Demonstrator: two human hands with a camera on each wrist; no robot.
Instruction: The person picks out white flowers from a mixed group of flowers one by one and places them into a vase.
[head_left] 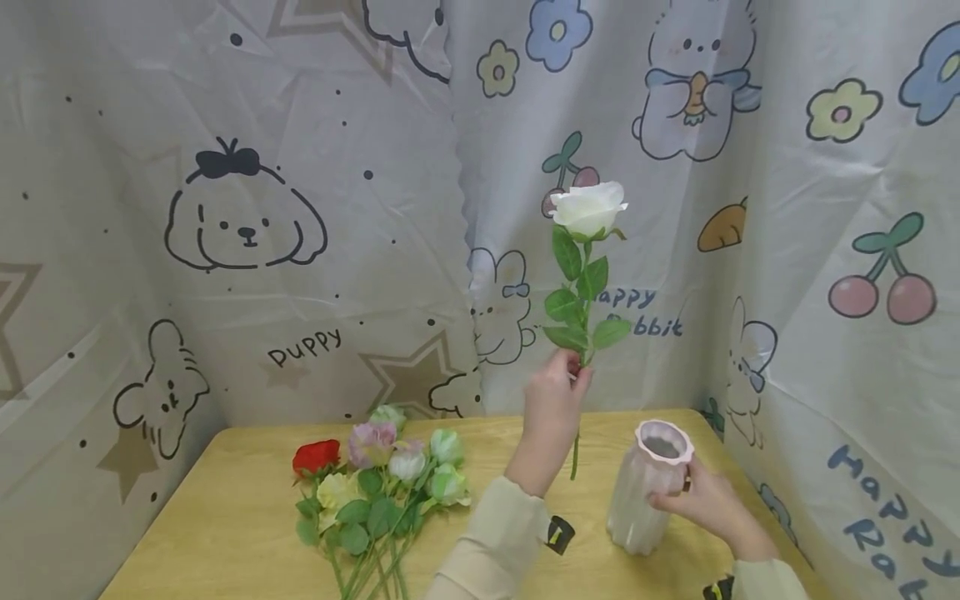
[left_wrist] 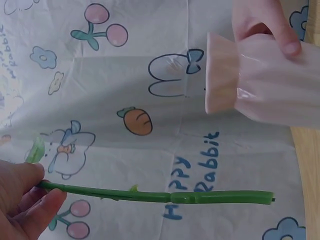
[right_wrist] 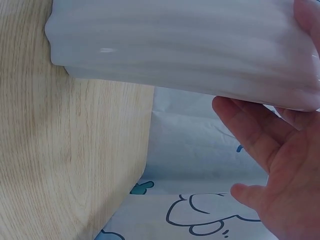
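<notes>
Now your left hand (head_left: 551,404) has thumb and fingers pinched on the stem of the white rose (head_left: 588,212), upright, its lower end just left of the vase (head_left: 637,496). Your right hand (head_left: 705,504) clasps the vase near its rim. This looks like lining up; next probably calls for bringing the stem over the mouth.
</notes>
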